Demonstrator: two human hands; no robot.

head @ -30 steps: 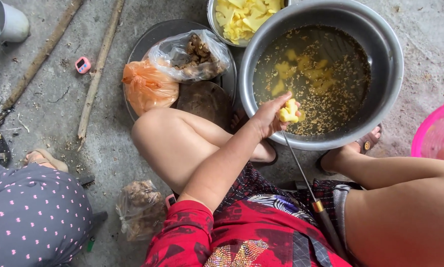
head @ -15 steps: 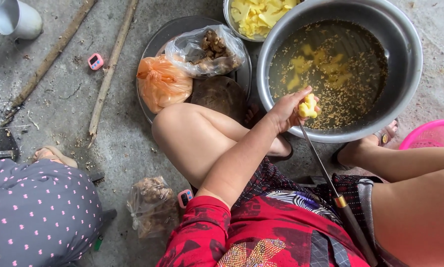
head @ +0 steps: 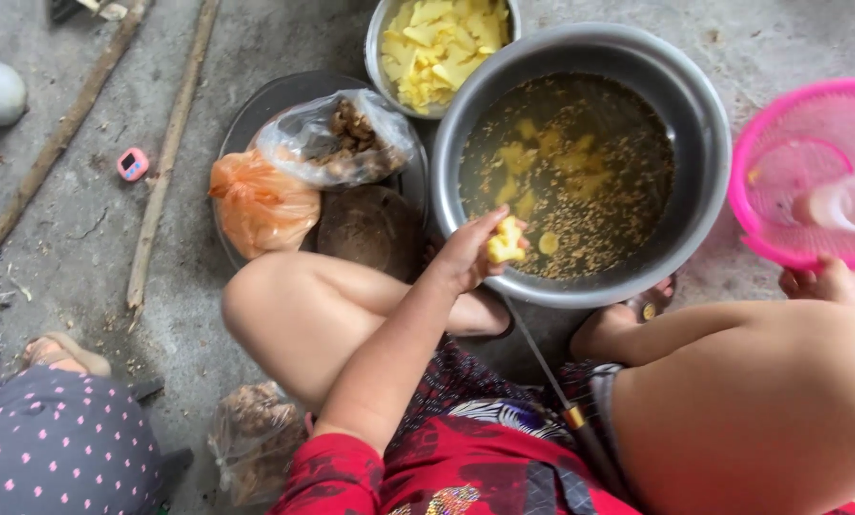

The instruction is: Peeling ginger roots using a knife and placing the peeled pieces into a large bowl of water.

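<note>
My left hand [head: 468, 256] reaches over my bent left knee to the near rim of a large metal basin [head: 702, 105]. Its fingers are closed on a small peeled yellow chunk [head: 506, 241]. The basin holds murky water with yellow pieces and bits of peel floating in it. A thin knife [head: 540, 360] lies slanted below the hand, its blade running down to a dark handle by my lap. My right hand does not show; only my legs and feet fill the right side.
A smaller metal bowl [head: 382, 29] of cut yellow pieces stands behind the basin. A round tray [head: 265, 100] carries an orange bag [head: 261, 205], a clear bag of brown roots [head: 337, 138] and a brown round lump. A pink basket [head: 799, 162] is at right. Sticks lie on the concrete; another person's dotted clothing [head: 56, 448] is lower left.
The camera view has shifted, bringing more of the pink basket in at the right. My left hand stays at the basin's near rim, still holding the yellow chunk.
</note>
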